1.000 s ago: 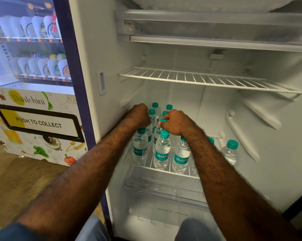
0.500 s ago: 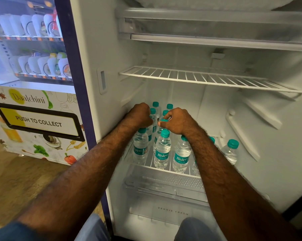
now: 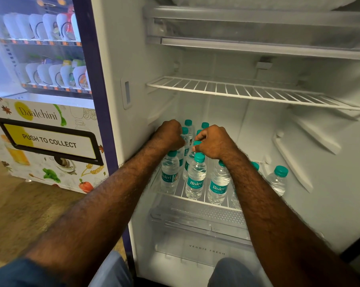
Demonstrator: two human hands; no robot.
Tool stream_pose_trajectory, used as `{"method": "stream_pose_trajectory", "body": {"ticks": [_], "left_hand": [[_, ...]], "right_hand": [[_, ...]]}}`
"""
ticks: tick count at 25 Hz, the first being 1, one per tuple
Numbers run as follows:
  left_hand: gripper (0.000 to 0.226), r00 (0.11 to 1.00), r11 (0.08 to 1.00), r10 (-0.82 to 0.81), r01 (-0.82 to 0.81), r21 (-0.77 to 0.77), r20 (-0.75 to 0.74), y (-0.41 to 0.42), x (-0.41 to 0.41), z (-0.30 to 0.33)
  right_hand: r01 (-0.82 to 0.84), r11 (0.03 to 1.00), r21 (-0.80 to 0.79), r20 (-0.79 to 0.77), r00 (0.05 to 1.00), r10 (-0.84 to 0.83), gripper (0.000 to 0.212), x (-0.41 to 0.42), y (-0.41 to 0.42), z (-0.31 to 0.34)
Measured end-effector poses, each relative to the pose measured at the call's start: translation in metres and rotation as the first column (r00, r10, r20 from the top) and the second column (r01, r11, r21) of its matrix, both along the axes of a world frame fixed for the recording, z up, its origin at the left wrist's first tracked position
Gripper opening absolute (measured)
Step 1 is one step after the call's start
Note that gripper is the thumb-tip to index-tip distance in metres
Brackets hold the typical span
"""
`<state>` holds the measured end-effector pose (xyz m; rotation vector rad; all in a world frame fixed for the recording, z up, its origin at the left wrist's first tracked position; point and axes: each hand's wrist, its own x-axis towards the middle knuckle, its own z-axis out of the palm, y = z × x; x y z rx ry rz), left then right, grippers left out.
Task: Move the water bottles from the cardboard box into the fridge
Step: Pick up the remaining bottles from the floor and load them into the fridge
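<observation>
A vending machine (image 3: pixel 46 121) stands left of the open fridge (image 3: pixel 330 141). The left hand (image 3: pixel 169 135) has its fingers curled over a bottle (image 3: pixel 170 175) at the lower shelf's (image 3: pixel 182 188) left edge. The right hand (image 3: pixel 213 142) pinches a cap (image 3: pixel 196 143) mid-shelf. One bottle (image 3: pixel 278 180) stands alone right.

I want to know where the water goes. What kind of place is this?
Probably a pantry corner in an office or shop, not a home kitchen. An open fridge holds rows of small water bottles, and right beside it stands a snack vending machine marked "Push to collect".
</observation>
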<state>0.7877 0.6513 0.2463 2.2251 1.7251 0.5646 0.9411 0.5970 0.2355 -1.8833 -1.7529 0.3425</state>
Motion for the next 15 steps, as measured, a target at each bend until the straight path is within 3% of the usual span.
{"method": "stream_pose_trajectory", "body": {"ticks": [15], "left_hand": [[0.049, 1.0, 1.0, -0.013, 0.013, 0.02, 0.0, -0.0024, 0.0004, -0.0012]], "right_hand": [[-0.022, 1.0, 0.014, -0.02, 1.0, 0.023, 0.042, -0.0069, -0.0016, -0.002]]}}
